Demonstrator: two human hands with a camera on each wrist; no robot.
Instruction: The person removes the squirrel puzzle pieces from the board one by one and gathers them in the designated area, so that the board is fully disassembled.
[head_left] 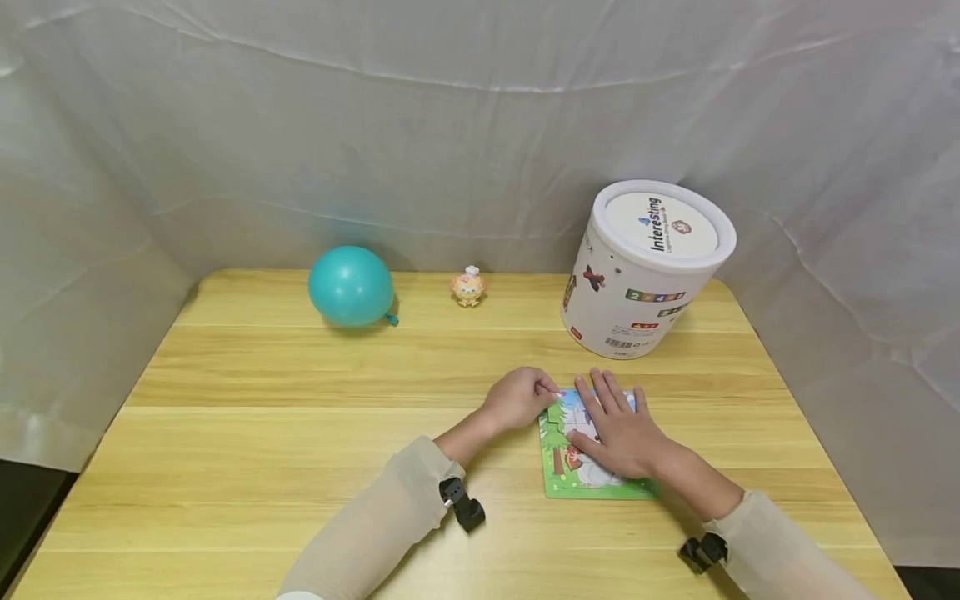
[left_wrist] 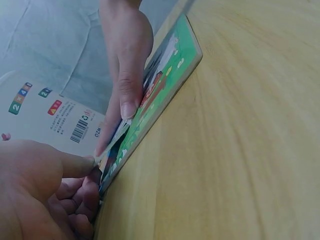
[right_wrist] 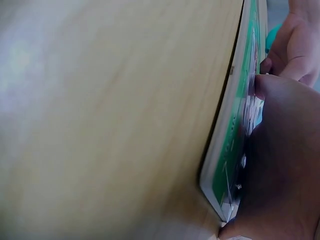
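Observation:
A jigsaw puzzle [head_left: 557, 486] in a flat board, with a green border and a cartoon animal picture, lies on the right part of the table. At its far left corner my left hand [head_left: 517, 400] pinches the edge of a puzzle piece [head_left: 555, 413] between thumb and fingers. The left wrist view shows that piece tilted up, a dark gap under it by the left fingertips. My right hand [head_left: 621, 432] rests palm down on the puzzle, fingers spread, covering much of the picture. Its thumb [left_wrist: 129, 107] presses close beside the raised piece.
Behind the puzzle stands a large white lidded tub [head_left: 637, 308] with printed lettering. A teal balloon [head_left: 351, 286] lies at the back left. Between them sits a small orange figurine [head_left: 468, 287] with a white hat. Grey cloth [head_left: 420, 125] hangs round the wooden table [head_left: 300, 467].

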